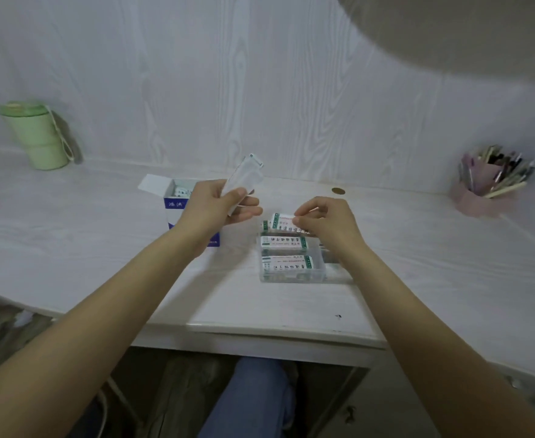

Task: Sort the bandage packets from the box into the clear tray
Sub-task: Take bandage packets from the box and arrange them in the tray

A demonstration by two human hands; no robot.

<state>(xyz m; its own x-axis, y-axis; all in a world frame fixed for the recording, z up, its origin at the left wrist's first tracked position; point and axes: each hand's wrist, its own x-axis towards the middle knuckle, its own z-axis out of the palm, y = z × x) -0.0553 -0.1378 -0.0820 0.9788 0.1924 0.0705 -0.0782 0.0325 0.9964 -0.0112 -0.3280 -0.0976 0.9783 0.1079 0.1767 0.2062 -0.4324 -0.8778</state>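
Note:
A blue and white box [177,207] stands open at the middle of the desk, with more packets showing inside. In front of it my left hand [218,205] holds a white bandage packet [244,177] tilted up and to the right. To the right lies the clear tray [293,275] with several white and green packets in rows. My right hand [326,221] is over the tray's far end, its fingertips pinching a packet [280,221] that rests on the others there.
A green lidded cup [37,135] stands at the back left by the wall. A pink holder full of pens [493,181] sits at the back right. A small brass disc [338,191] lies behind the tray. My knee shows under the desk edge.

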